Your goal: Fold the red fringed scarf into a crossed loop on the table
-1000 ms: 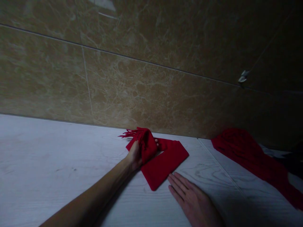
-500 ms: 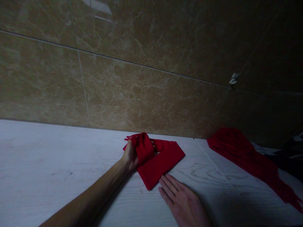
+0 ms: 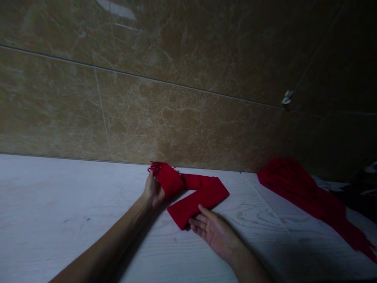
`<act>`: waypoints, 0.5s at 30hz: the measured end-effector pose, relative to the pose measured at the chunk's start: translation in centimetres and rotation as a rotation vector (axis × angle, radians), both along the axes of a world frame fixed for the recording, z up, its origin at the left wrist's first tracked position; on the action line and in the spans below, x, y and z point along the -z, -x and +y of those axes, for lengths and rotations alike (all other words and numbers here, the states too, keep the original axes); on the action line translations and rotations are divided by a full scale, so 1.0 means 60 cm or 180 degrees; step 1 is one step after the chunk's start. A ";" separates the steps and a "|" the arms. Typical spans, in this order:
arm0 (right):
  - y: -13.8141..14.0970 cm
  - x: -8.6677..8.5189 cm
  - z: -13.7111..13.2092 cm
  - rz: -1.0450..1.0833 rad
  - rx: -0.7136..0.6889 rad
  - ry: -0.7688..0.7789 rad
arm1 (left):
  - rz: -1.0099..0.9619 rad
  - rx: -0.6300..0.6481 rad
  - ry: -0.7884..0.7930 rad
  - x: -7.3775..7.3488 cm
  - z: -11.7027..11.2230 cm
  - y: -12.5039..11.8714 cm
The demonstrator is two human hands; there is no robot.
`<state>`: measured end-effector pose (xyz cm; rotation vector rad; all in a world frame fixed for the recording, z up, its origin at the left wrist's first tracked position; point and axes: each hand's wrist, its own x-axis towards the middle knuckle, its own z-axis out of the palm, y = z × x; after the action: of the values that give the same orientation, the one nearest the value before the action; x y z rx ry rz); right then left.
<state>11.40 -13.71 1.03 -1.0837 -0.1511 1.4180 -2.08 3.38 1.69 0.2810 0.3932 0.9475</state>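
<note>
A red scarf (image 3: 197, 199) with a fringed end lies folded in a zigzag on the pale wood-grain surface (image 3: 88, 204), close to the wall. My left hand (image 3: 153, 192) is closed around its fringed end and holds that part slightly raised; some fingers are hidden behind the cloth. At the scarf's near fold, my right hand (image 3: 216, 235) has its thumb over the top and its fingers at the lower edge, pinching the cloth.
A second red scarf (image 3: 306, 192) lies bunched on the right, its fringe toward the right edge. Dark patterned cloth (image 3: 361, 194) sits beyond it. Brown marbled wall tiles (image 3: 176, 118) rise behind, with a small white fitting (image 3: 287, 97).
My left hand has moved slightly left with the fringed end, turning it over. My right hand has gone from lying flat beside the scarf to gripping its near fold.
</note>
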 end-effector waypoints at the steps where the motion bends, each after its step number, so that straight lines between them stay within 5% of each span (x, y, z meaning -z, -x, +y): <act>1: -0.001 0.001 0.004 -0.0028 0.0004 -0.0016 | -0.0056 0.0011 -0.0006 0.001 0.000 0.003; 4: -0.004 0.007 0.007 -0.0016 0.0057 -0.0088 | -0.0012 0.0292 -0.0168 0.001 -0.009 0.005; 8: -0.006 0.011 0.008 0.0078 0.0084 -0.0194 | 0.0824 0.0790 -0.0449 -0.003 -0.026 -0.006; 15: 0.004 -0.013 0.034 0.0373 0.0252 -0.0104 | 0.1215 0.0854 -0.0373 -0.006 -0.034 -0.015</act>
<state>11.13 -11.70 1.79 -0.9669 -0.0464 1.3993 -1.17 1.36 2.03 0.6109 0.6330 0.6515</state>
